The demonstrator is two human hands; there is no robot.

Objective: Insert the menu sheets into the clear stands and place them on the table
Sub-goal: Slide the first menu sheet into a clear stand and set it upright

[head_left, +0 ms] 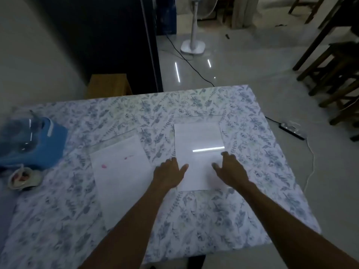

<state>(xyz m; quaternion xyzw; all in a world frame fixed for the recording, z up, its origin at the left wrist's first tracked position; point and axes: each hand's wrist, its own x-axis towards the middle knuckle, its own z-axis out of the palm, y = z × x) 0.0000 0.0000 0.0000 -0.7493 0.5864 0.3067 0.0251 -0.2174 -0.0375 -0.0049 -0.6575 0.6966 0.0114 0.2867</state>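
Two clear stands lie flat on the floral table (194,220), each with a white menu sheet in it. The right stand (198,140) reflects a bright bar of light. My left hand (169,171) rests on its near left edge, and my right hand (231,169) rests on its near right side. Fingers of both hands are spread, flat on the sheet. The left stand (120,171) lies apart from my hands; its sheet bears small pink marks.
A blue cloth with a clear object on it (33,140) sits at the table's left, with a small white item (23,177) in front of it. A fan base (193,46), a cable, a power strip (293,131) and wooden chairs (334,74) occupy the floor beyond.
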